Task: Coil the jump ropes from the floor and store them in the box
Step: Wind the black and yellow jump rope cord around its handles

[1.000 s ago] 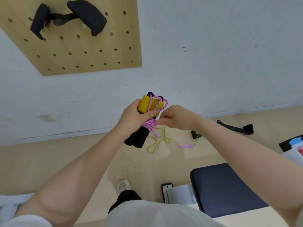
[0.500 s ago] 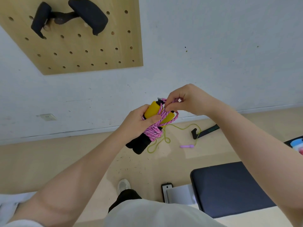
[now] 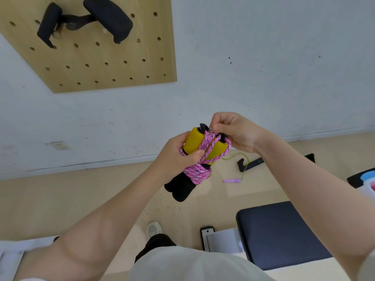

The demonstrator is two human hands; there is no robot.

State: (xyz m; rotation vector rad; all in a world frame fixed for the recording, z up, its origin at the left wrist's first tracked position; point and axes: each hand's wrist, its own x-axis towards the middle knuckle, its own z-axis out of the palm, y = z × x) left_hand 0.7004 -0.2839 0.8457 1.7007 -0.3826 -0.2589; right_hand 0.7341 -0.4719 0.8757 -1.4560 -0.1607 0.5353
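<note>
My left hand (image 3: 177,154) grips a jump rope bundle (image 3: 199,159) with two yellow-and-black foam handles held side by side. Pink braided cord is wound round the handles' middle and crosses up over the yellow tops. My right hand (image 3: 235,130) pinches the pink cord at the top of the handles. A second jump rope (image 3: 242,165) with a thin green cord and a small purple handle (image 3: 231,180) lies on the floor beyond. At the right edge, part of a box (image 3: 368,182) shows, cut off by the frame.
A dark padded bench (image 3: 280,232) stands at the lower right, with a black device (image 3: 207,234) beside it on the floor. A black strap (image 3: 253,163) lies near the wall. A wooden pegboard (image 3: 101,53) with black grips hangs on the wall. My shoe (image 3: 153,230) is below.
My right hand rose from below the handles to their tops, drawing the pink cord up over the yellow ends. The left hand kept its grip and tilted the bundle slightly.
</note>
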